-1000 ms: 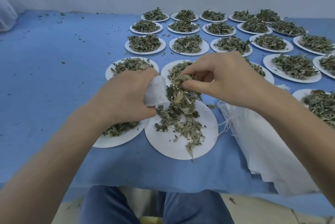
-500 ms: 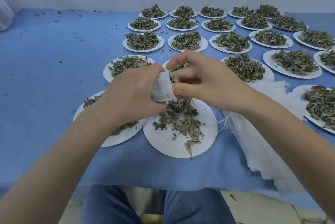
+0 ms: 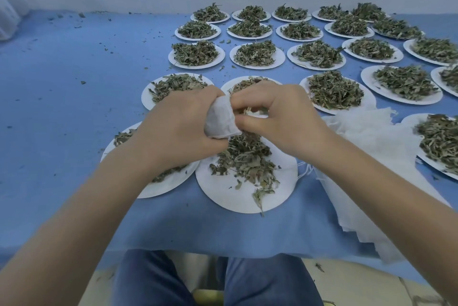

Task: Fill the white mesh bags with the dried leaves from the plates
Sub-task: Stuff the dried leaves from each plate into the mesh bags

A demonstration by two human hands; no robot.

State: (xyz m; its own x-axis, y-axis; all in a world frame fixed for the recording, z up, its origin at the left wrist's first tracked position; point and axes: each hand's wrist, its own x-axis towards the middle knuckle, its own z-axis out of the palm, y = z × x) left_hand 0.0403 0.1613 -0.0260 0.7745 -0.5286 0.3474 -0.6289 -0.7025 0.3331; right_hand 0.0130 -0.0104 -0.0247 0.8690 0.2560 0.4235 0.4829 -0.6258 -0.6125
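Centrally, both hands grip bag [image 3: 219, 120].

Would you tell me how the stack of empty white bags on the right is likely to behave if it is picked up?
The stack of bags looks thin and crumpled, so probably floppy and light. Its loose layers would likely slide apart.

Counter [image 3: 74, 112] covered in blue cloth, running back to a pale wall. White round plates lie on it in rows — most heaped with dried leaves [image 3: 333, 89]. The nearest plate [image 3: 238, 196], at the front edge, carries a thinner scatter, with bare white at its near side. A stack of white mesh bags [image 3: 371, 147] lies just right of it, overhanging the edge. Loose leaf crumbs [image 3: 83, 82] dot the bare cloth at left.
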